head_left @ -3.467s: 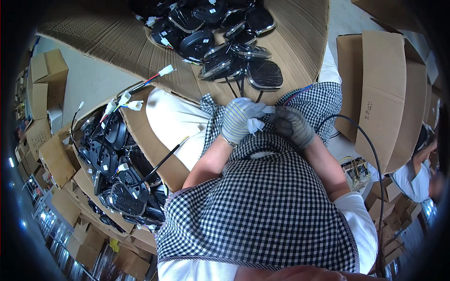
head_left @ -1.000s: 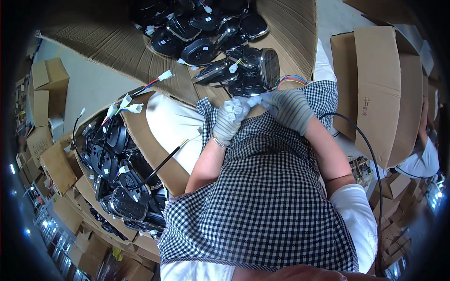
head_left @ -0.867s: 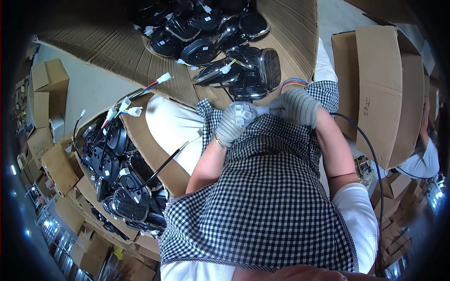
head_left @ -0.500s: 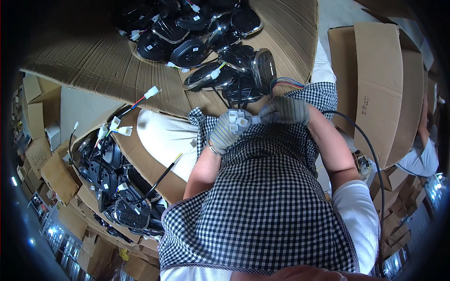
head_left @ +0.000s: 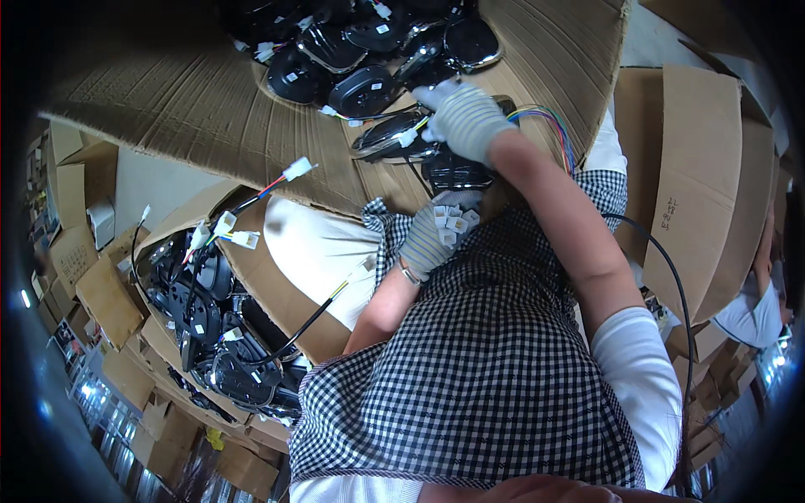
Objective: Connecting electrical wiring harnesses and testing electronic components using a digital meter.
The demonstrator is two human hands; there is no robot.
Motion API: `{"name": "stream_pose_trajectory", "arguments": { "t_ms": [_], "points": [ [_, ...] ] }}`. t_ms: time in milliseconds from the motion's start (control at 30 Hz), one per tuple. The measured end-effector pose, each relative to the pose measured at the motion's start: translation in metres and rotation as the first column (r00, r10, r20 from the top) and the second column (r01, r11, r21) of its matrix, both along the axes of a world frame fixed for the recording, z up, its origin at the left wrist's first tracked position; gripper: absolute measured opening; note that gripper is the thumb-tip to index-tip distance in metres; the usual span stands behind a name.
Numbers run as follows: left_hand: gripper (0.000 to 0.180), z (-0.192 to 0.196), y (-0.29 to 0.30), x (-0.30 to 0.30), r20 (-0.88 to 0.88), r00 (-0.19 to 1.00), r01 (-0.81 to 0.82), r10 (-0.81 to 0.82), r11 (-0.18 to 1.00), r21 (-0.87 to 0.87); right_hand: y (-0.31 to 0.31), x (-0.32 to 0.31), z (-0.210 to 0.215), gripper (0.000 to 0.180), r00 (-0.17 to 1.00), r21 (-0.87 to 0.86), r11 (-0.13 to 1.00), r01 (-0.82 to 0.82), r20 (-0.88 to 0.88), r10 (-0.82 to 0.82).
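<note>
My left hand (head_left: 433, 238), in a striped grey glove, is closed round a bunch of white plug connectors (head_left: 450, 225) in front of the checked apron. Black cables run up from this hand to black rounded units in shiny clear film. My right hand (head_left: 470, 117), gloved too, reaches over these units on the cardboard. Its fingers and thumb are spread apart, next to a film-wrapped black unit (head_left: 392, 137) with a white connector (head_left: 408, 137); whether they touch it I cannot tell. Part of the units lies hidden under this hand.
More black units (head_left: 362, 90) lie heaped on the cardboard sheet (head_left: 210, 138) ahead. An open carton (head_left: 277, 289) at left holds more, their cables and white connectors (head_left: 224, 223) sticking out. Colored wires (head_left: 558, 130) curve beside my right forearm. A tall carton (head_left: 696, 176) stands at right, a person's sleeve (head_left: 755, 310) beyond.
My right hand has left the connectors by my left hand and moved forward over the black units, its fingers spreading. My left hand still holds the bunch. The whole view has shifted slightly.
</note>
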State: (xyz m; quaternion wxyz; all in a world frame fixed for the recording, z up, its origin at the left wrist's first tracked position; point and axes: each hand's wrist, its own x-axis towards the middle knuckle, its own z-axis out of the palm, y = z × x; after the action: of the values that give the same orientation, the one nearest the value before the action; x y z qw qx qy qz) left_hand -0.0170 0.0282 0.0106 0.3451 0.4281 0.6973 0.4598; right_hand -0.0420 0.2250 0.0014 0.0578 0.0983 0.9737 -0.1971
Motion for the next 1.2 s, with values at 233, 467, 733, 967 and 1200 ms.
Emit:
{"name": "stream_pose_trajectory", "arguments": {
  "t_ms": [233, 467, 733, 967, 1200],
  "points": [
    [0.03, -0.007, -0.008, -0.006, 0.432, 0.753, -0.437, 0.496, 0.868, -0.234, -0.011, 0.023, -0.003, 0.021, 0.995, -0.014, 0.995, -0.101, 0.006, 0.101],
    [0.033, -0.009, 0.0, -0.005, -0.036, 0.973, -0.224, 0.228, 0.97, 0.1, -0.058, 0.105, 0.01, 0.013, 0.984, -0.164, 0.97, -0.177, -0.001, 0.179],
    [0.018, -0.011, -0.011, 0.003, 0.701, 0.692, -0.236, 0.174, 0.972, -0.008, -0.062, 0.162, 0.047, 0.017, 0.932, -0.621, 0.754, 0.214, -0.102, -0.347],
    [0.017, -0.028, -0.012, 0.008, 0.553, 0.828, -0.154, 0.091, 0.986, 0.067, -0.06, 0.153, 0.093, 0.024, 0.985, -0.223, 0.962, 0.16, 0.106, -0.139],
    [0.023, -0.035, -0.009, 0.006, 0.245, 0.969, 0.058, -0.013, 0.983, -0.174, -0.045, 0.146, 0.089, 0.025, 0.957, -0.236, 0.97, 0.064, 0.289, 0.007]
  ]
}}
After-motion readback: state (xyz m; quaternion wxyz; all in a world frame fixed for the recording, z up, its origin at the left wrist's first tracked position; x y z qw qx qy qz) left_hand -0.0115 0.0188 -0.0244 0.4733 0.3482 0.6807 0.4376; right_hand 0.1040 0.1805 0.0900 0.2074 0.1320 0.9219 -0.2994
